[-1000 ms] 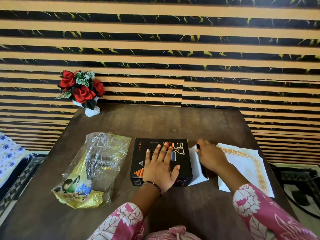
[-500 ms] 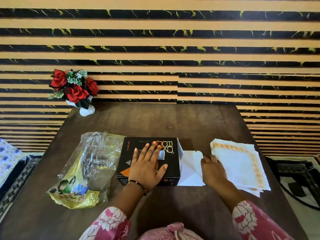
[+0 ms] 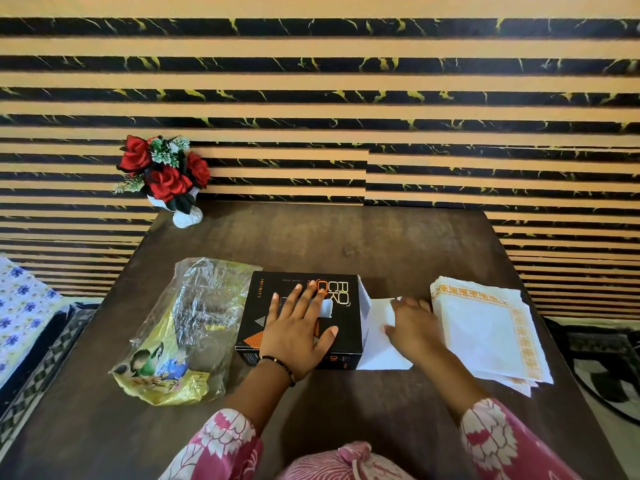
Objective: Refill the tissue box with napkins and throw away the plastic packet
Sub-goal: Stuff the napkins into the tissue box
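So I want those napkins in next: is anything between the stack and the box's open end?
Only the right hand, resting on the open white end flap, lies between the napkin stack and the black tissue box. The left hand presses the box top.

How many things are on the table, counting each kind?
Black tissue box: 1
Plastic packet: 1
Pile of napkins: 1
Flower vase: 1
Hands: 2, left hand on the box, right hand on its open white flap
Total: 6

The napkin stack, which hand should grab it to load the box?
Probably the right hand: it lies beside the napkin stack. The left hand is pressing on the tissue box.
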`<state>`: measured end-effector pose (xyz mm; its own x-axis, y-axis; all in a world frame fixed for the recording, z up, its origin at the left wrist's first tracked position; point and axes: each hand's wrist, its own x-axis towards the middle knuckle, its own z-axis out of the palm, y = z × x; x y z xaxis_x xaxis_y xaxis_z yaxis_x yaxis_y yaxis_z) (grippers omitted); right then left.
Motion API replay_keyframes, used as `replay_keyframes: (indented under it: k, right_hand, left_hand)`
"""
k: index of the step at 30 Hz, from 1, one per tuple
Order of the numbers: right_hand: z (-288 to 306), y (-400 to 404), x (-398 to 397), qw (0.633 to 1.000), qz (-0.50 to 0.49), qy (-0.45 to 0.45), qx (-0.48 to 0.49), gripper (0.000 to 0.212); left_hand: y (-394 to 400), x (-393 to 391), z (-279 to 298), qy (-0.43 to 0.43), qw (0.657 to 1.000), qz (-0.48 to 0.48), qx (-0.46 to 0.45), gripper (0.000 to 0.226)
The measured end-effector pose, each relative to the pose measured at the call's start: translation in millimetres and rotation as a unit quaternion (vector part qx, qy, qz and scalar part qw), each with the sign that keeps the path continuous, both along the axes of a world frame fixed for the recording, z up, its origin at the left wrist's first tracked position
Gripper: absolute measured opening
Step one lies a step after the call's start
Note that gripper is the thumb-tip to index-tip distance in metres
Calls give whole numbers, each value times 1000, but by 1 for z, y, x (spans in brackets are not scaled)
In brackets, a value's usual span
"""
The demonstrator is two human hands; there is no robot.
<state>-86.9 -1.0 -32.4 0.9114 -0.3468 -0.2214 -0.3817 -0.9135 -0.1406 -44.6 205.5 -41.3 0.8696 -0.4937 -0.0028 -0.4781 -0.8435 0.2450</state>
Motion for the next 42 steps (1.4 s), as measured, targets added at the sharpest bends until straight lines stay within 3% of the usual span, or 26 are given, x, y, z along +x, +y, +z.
replay_keyframes:
  k: [2,3,7,13,18,25,29,34,39,42]
  right_hand:
    - [16,17,-4,990,1,-108,85,31]
    - [22,22,-6,986,11,-116,123,25]
    - [25,23,-16,989,51,12,136,23]
    - [26,15,-32,968,-12,169,183,25]
    - [18,29,-53,913,57,126,383,25]
    - [12,39,-52,903,57,98,415,30]
    - [14,32,-49,888,19,122,442,23]
    - [19,22,-31,884,-88,23,458,19]
    - [23,18,-1,848,-139,5,512,48]
    - [26,12,21,848,-150,-19,508,59]
  left_hand:
    - [-1,0,-2,-7,1000,0,-6,76]
    - [-2,0,-2,-13,1000,2,-13,75]
    - [-1,0,-4,-16,1000,3,-10,75]
    - [-2,0,-2,-13,1000,5,-12,75]
    - [-2,-1,1,-9,1000,3,-8,81]
    - [1,2,4,-3,996,-56,67,127]
    - [2,2,4,-3,997,-52,65,127]
    - [3,2,4,-6,997,-59,47,129]
    - [3,1,7,5,997,-63,54,131]
    - [3,1,8,12,996,-66,64,130]
